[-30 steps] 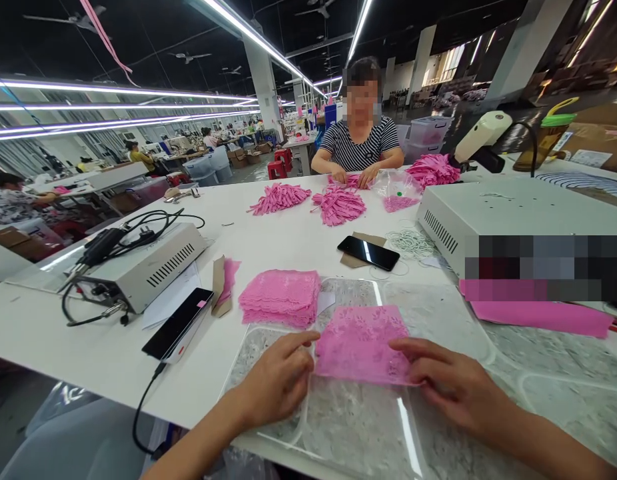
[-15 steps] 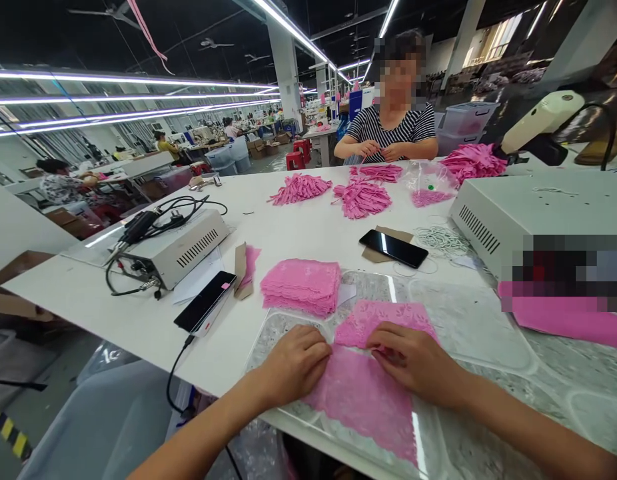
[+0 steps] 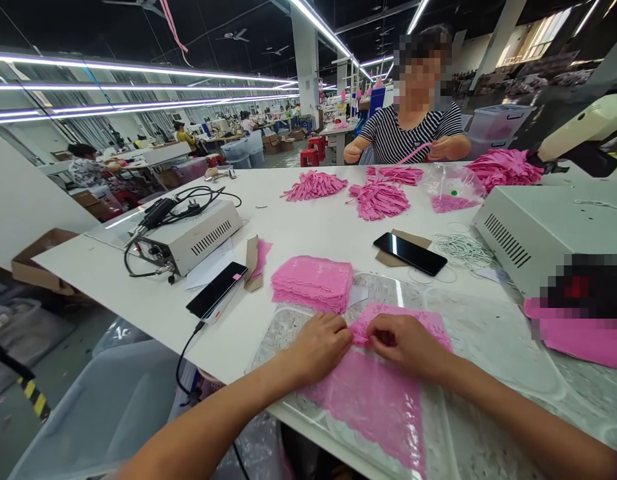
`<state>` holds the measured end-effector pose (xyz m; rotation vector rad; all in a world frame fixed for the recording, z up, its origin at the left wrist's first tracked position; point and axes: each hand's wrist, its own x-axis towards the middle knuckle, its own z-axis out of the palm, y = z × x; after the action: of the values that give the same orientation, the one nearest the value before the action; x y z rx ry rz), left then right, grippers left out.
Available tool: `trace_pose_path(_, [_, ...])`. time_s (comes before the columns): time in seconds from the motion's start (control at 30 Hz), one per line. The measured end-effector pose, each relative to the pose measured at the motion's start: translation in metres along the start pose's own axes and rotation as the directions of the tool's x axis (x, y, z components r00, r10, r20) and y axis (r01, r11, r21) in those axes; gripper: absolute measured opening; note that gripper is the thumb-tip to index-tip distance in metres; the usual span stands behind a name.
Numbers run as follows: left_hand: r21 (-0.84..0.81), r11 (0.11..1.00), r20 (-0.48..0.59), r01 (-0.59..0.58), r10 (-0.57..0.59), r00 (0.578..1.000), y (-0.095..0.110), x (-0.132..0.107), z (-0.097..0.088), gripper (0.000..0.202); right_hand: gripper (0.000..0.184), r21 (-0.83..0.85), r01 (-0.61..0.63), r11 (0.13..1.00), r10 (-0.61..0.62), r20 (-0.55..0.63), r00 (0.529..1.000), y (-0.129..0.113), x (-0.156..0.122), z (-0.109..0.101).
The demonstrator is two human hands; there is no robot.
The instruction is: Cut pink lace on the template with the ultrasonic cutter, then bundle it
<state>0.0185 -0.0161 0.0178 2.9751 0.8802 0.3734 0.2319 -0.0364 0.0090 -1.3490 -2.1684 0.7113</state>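
A long piece of pink lace lies on a clear plastic sheet at the near edge of the white table. My left hand and my right hand rest close together on the lace's middle, fingers curled and pinching the fabric. Just beyond my left hand sits a folded stack of pink lace.
A black phone lies on cardboard, another phone is on a cable at left. A grey machine box stands at left, a white one at right. Across the table a person in a striped shirt handles pink strips.
The lace has been drawn toward me and now hangs over the near edge. Both hands moved together to its middle and closed on it. My view shifted left.
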Motion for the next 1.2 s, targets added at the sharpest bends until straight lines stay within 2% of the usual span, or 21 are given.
trace_pose_path(0.37, [-0.051,0.998,-0.036,0.046,-0.048,0.998,-0.004,-0.001,0.003,0.017,0.018,0.184,-0.096,0.978,0.084,0.070,0.994,0.007,0.004,-0.003])
trace_pose_path(0.7, [-0.130,0.989,-0.115,0.067,-0.082,0.990,-0.005,-0.001,0.012,0.022,0.020,0.243,-0.118,0.963,0.115,0.024,0.993,-0.013,0.014,0.002])
trace_pose_path(0.9, [-0.151,0.984,-0.195,0.090,-0.119,0.974,-0.006,-0.003,0.017,0.018,0.022,0.342,-0.138,0.930,0.131,0.045,0.990,-0.012,0.020,0.009])
trace_pose_path(1.2, [-0.131,0.991,-0.288,0.032,-0.069,0.955,0.000,-0.002,0.017,0.019,0.025,0.473,-0.197,0.859,0.157,0.122,0.980,-0.015,0.017,0.000])
